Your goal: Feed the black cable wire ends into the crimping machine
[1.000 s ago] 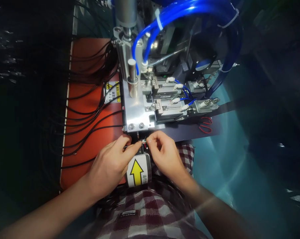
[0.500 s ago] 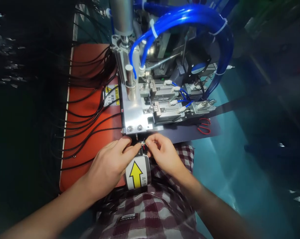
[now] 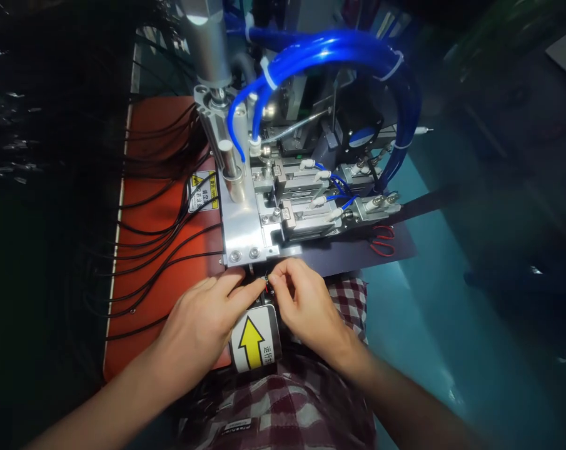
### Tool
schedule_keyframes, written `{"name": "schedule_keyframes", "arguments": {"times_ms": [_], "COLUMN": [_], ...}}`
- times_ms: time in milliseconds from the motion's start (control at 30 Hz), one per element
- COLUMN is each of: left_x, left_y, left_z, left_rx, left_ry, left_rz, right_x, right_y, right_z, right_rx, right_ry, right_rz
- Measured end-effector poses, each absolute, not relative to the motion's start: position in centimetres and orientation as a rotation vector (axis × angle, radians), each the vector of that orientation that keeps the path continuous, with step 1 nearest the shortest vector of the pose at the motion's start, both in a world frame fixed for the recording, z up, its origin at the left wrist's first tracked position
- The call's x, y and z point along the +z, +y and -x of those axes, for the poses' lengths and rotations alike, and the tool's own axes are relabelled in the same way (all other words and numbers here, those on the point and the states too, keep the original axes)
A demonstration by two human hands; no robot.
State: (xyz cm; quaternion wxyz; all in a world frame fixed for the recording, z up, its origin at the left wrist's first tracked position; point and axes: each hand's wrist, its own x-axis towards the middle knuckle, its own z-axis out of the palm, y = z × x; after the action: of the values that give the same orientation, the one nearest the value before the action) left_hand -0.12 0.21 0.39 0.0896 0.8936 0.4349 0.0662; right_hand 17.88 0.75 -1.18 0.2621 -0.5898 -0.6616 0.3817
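My left hand (image 3: 205, 315) lies at the front of the machine, its thumb tip pressed on a small shiny part (image 3: 266, 281) with a bit of red and thin wire-like ends. The fingers of that hand curl under the edge of the metal plate (image 3: 238, 234). From the other side, my right hand (image 3: 306, 306) is closed in a pinch right beside the small part; what its fingertips hold is too small to make out. Just below the fingers sits a rounded cover with a yellow arrow label (image 3: 252, 340).
Above the hands rise an upright metal cylinder (image 3: 205, 50) and several pneumatic slides (image 3: 306, 215), with blue air hoses (image 3: 334, 47) looping over them. Black cables (image 3: 156, 231) cross the orange surface (image 3: 137, 275) at left. Red-handled scissors (image 3: 382, 242) lie at right.
The whole view has shifted, so the machine appears lower and slightly left. Both hands stay at the small part, the right still pinched close beside it.
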Motion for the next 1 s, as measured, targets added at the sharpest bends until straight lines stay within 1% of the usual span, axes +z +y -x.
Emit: {"name": "schedule_keyframes", "arguments": {"times_ms": [67, 133, 200, 300, 400, 500, 567, 600, 733, 800, 867, 1000], "left_x": [0.7, 0.8, 0.7, 0.3, 0.1, 0.3, 0.5, 0.6, 0.5, 0.3, 0.2, 0.4], "left_y": [0.0, -0.2, -0.3, 0.0, 0.4, 0.5, 0.2, 0.1, -0.5, -0.6, -0.5, -0.4], "left_z": [-0.1, -0.3, -0.3, 0.0, 0.3, 0.3, 0.2, 0.2, 0.2, 0.2, 0.3, 0.1], "left_rx": [0.108, 0.074, 0.133, 0.355, 0.521, 0.556, 0.512, 0.479, 0.403, 0.441, 0.498, 0.501], "left_ry": [1.327, 1.358, 1.369, 1.306, 1.225, 1.214, 1.247, 1.270, 1.318, 1.315, 1.309, 1.327], "left_rz": [-2.675, -2.689, -2.648, -2.487, -2.351, -2.354, -2.398, -2.417, -2.444, -2.421, -2.389, -2.395], "right_x": [-0.5, -0.3, -0.7, -2.1, -3.1, -3.0, -2.5, -2.0, -0.4, -0.1, -0.5, -2.0], "right_y": [0.8, 0.9, 1.1, 1.0, 0.3, -0.6, -0.9, -1.0, -0.9, -0.6, -0.3, 0.4], "right_z": [-17.6, -17.4, -17.7, -18.4, -18.6, -17.9, -17.5, -17.3, -17.5, -17.8, -17.9, -18.1], "right_rx": [0.878, 0.824, 0.993, 1.512, 1.652, 1.700, 1.639, 1.544, 0.934, 0.808, 0.939, 1.597], "right_ry": [-1.916, -1.940, -1.823, -1.379, -1.087, -1.007, -1.059, -1.142, -1.699, -1.829, -1.722, -1.159], "right_rz": [1.671, 1.740, 1.738, 1.615, 1.507, 1.477, 1.537, 1.585, 1.645, 1.607, 1.603, 1.495]}}
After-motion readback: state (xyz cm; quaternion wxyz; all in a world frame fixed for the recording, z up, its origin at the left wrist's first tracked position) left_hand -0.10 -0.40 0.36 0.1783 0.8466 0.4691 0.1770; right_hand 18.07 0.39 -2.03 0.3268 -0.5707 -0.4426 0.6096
